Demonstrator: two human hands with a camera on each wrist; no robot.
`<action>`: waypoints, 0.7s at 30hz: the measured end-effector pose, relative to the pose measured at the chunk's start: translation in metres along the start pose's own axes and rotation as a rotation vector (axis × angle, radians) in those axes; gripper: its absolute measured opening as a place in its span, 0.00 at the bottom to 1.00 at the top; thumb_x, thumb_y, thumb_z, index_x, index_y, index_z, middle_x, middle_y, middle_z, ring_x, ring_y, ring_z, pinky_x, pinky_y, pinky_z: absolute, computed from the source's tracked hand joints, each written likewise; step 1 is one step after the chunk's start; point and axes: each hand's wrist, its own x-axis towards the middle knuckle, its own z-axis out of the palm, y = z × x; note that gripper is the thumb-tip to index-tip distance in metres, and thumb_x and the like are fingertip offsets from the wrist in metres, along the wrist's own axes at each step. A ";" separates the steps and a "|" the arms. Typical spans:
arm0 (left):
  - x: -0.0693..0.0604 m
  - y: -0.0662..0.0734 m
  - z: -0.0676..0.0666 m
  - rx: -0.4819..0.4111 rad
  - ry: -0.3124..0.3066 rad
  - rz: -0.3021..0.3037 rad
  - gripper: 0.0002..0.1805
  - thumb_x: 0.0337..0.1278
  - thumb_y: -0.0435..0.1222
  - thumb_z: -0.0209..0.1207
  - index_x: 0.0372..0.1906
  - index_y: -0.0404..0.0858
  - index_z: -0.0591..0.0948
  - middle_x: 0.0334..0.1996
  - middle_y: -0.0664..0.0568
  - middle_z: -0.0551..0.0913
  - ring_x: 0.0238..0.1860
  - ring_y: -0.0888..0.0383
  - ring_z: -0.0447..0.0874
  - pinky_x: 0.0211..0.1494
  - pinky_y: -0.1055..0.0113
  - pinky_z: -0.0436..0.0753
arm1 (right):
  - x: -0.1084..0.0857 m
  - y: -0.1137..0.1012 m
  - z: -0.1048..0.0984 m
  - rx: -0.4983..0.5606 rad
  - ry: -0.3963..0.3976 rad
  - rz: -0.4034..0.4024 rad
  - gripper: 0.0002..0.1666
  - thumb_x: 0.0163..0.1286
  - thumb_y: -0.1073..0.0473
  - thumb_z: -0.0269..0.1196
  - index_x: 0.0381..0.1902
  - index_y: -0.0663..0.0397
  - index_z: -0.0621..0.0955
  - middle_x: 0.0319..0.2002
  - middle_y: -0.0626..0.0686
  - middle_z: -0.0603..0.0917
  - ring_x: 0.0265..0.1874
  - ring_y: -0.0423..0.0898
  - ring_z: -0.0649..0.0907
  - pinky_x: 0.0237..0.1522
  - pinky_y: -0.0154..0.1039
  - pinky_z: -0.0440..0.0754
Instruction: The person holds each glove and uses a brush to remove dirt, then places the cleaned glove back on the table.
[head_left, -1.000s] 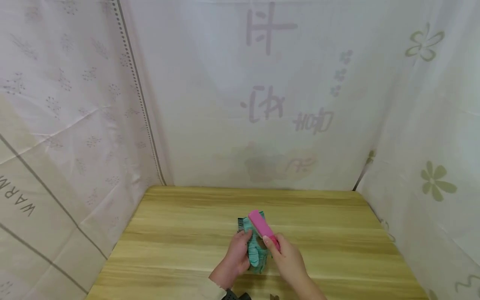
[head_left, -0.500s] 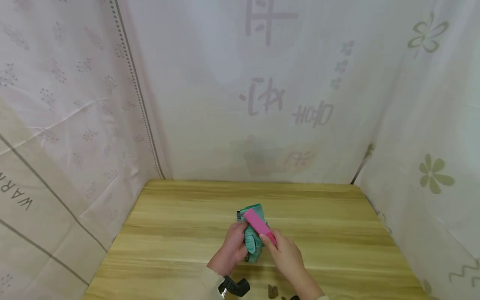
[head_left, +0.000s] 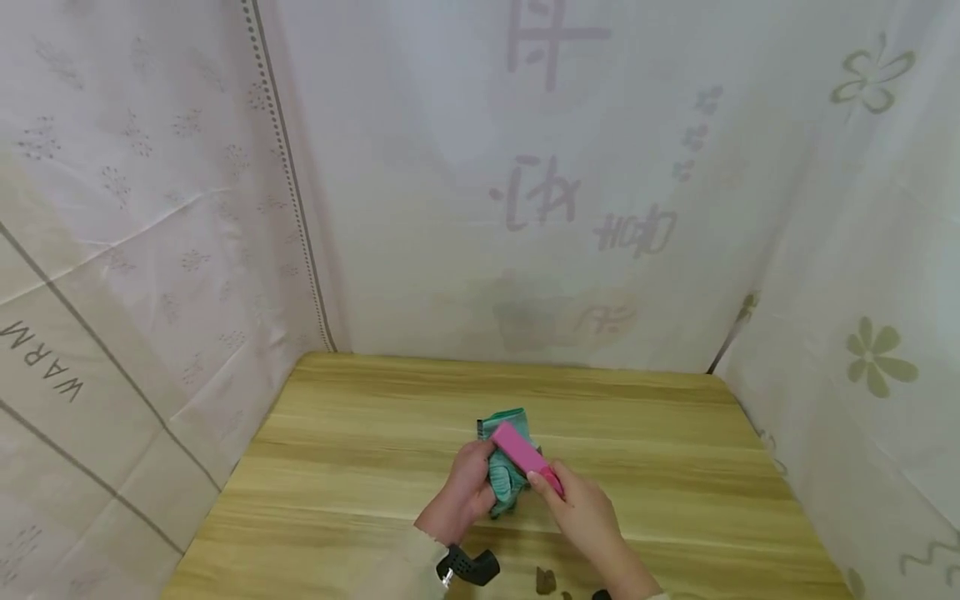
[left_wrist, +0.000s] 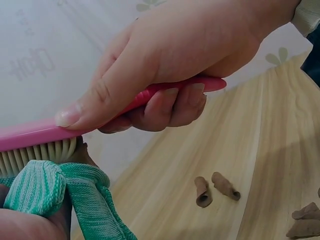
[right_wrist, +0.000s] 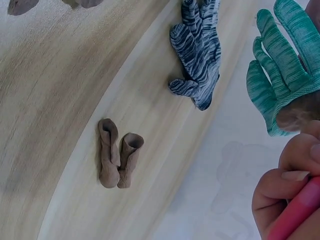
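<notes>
My left hand [head_left: 467, 485] holds a green knit glove [head_left: 504, 482], bunched, with its fingers hanging loose in the right wrist view. A brown patch [right_wrist: 300, 111] marks that glove [right_wrist: 287, 52]. With my right hand [head_left: 588, 510] I grip a pink scrubbing brush [head_left: 519, 448] by its handle, thumb along its back. In the left wrist view the brush's pale bristles [left_wrist: 37, 152] face down against or just above the glove [left_wrist: 37, 187]; contact is hard to tell. A black-and-white knit glove [right_wrist: 200, 55] shows beyond, in the right wrist view.
Two rolled brown pieces [right_wrist: 109, 155] lie on the wooden table [head_left: 360, 467], with more brown lumps [left_wrist: 305, 222] farther off. Patterned cloth [head_left: 420, 208] hangs around the table's back and sides. A black device [head_left: 468, 567] sits on my left wrist.
My brush has shifted slightly across the glove, and the brown patch seen a second ago in the head view is now covered. Both hands keep their holds; the head view has tilted a little.
</notes>
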 end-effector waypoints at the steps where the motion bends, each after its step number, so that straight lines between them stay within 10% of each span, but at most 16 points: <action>1: -0.001 0.000 -0.001 0.002 0.004 -0.004 0.24 0.83 0.38 0.39 0.67 0.24 0.64 0.59 0.43 0.78 0.58 0.59 0.78 0.64 0.64 0.79 | 0.000 0.001 0.001 -0.002 -0.003 -0.004 0.22 0.73 0.34 0.58 0.29 0.42 0.73 0.19 0.42 0.66 0.18 0.38 0.64 0.21 0.32 0.60; 21: 0.002 -0.002 -0.010 -0.040 -0.012 -0.006 0.19 0.83 0.39 0.35 0.63 0.28 0.61 0.49 0.49 0.73 0.50 0.62 0.76 0.50 0.72 0.80 | -0.014 0.017 -0.004 -0.056 -0.027 -0.010 0.20 0.72 0.34 0.59 0.28 0.38 0.74 0.17 0.40 0.65 0.16 0.35 0.62 0.20 0.31 0.59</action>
